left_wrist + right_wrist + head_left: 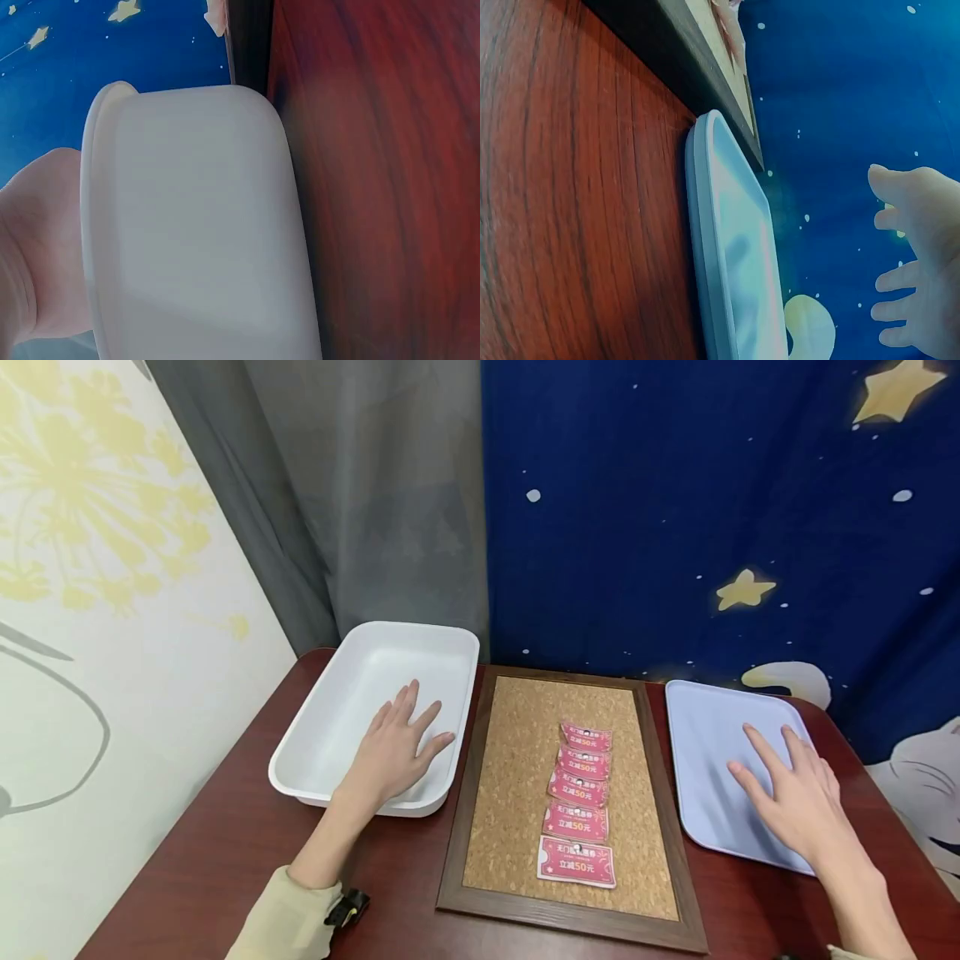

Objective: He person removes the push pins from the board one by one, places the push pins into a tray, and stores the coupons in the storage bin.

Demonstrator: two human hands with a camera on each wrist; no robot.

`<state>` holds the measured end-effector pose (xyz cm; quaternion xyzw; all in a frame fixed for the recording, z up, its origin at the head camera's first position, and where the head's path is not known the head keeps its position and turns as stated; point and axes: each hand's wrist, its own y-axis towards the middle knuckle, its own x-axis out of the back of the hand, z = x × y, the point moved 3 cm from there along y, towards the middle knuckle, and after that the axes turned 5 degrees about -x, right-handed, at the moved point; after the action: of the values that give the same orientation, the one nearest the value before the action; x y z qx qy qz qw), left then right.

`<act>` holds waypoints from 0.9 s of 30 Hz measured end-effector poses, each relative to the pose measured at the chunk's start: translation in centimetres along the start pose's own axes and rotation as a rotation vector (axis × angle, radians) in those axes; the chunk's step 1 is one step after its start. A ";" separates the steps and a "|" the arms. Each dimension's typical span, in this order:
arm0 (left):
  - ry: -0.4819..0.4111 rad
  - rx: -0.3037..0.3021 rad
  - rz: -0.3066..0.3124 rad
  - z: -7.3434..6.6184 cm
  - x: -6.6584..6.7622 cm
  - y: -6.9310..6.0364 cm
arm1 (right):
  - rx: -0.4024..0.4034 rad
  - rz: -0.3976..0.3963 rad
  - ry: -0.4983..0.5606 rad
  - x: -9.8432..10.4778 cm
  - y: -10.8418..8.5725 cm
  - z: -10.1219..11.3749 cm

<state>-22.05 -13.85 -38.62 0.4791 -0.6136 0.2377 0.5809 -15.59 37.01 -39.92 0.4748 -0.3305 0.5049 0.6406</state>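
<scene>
Hands, two: the left hand (393, 747) is hovering left of centre and the right hand (802, 793) is reaching in at the lower right.
Left fingers: they are spreading out nearly straight, gripping nothing; whether they are touching the basin, I cannot tell.
Right fingers: they are also stretching apart, wide open and holding nothing, hanging above the tray in the right wrist view.
Basin, one: the white basin (408, 653) is standing left of centre, under the left hand.
Tray, one: the pale blue tray (705, 752) is lying at the right, under the right hand.
Board, one: the framed cork board (510, 777) is lying at lower centre, between basin and tray.
Coupons, five: the pink coupons (577, 868) are forming one column on the cork, each showing "50" and a small pin-like spot.
Table, one: the red-brown table (187, 860) is carrying all of these across the lower frame.
Curtains, two: a grey curtain (390, 510) is hanging at upper left of centre, a dark blue curtain (637, 568) at upper right.
Wristband, one: a black wristband (347, 908) is showing beside the left sleeve, bottom left of centre.
</scene>
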 end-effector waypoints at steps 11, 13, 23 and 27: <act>-0.028 -0.032 -0.040 -1.4 -0.3 0.1 | 0.017 -0.003 0.011 0.3 -0.1 1.2; -0.033 -0.043 -0.061 -1.6 -0.3 0.2 | 0.027 -0.015 0.025 0.4 0.0 1.5; -0.067 -0.124 -0.151 -3.4 -0.1 0.4 | 0.060 -0.058 0.096 0.1 0.0 2.9; -0.087 -0.138 -0.156 -4.1 -0.1 0.5 | 0.077 -0.067 0.119 0.1 0.0 3.5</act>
<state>-20.53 -10.16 -37.73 0.4940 -0.6139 0.1280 0.6022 -15.39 33.72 -38.68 0.4792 -0.2562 0.5226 0.6569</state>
